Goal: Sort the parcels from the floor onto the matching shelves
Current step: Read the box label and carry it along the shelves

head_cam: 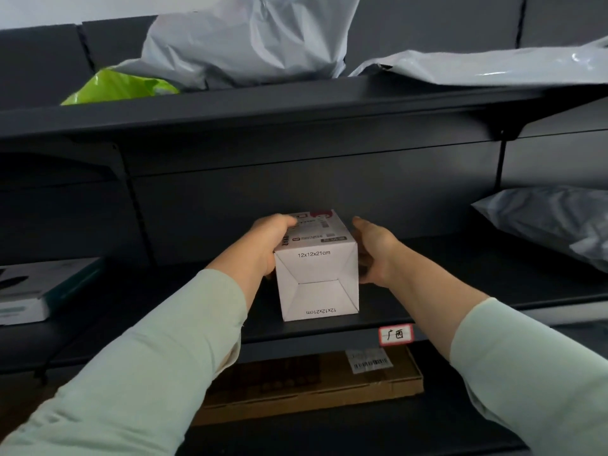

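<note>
The white box [316, 268] sits on the middle shelf [427, 311], its near end at the front lip. The left hand [263, 245] wraps its left side, fingers over the top label; the right hand [373, 250] lies flat and open against the right side. Bare shelf both sides (grey mailer [556, 222] well right).

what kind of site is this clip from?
Likely a parcel sorting or pickup depot. Dark metal shelving holds grey poly mailer bags; a handwritten destination tag marks the shelf edge; both hands set a labelled white carton there, above a barcoded cardboard box.
</note>
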